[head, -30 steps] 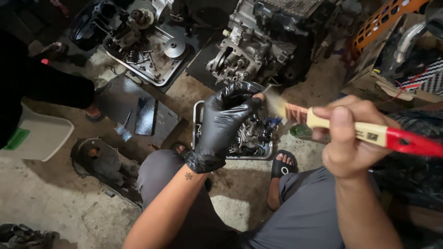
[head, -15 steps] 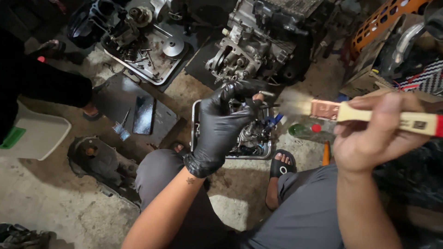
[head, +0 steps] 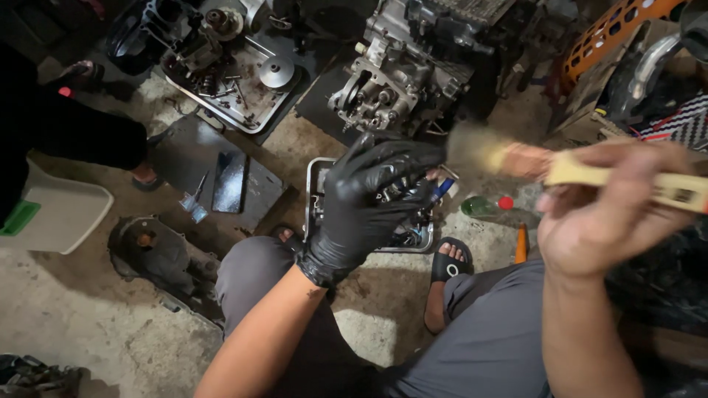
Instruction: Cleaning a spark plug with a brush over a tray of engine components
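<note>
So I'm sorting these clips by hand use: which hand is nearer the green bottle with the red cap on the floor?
Right. The right hand, holding the paintbrush, is just right of the green bottle; the gloved left hand is farther left, over the metal tray.

Stained concrete floor [head: 88, 324], cluttered, seemingly a dim workshop

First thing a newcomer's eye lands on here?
The black-gloved left hand at centre, closed around a dark metal part over a metal tray. Next, the bare right hand at the right, gripping a blurred paintbrush whose bristles point at that part. Behind them, an engine block sits on the floor.
</note>
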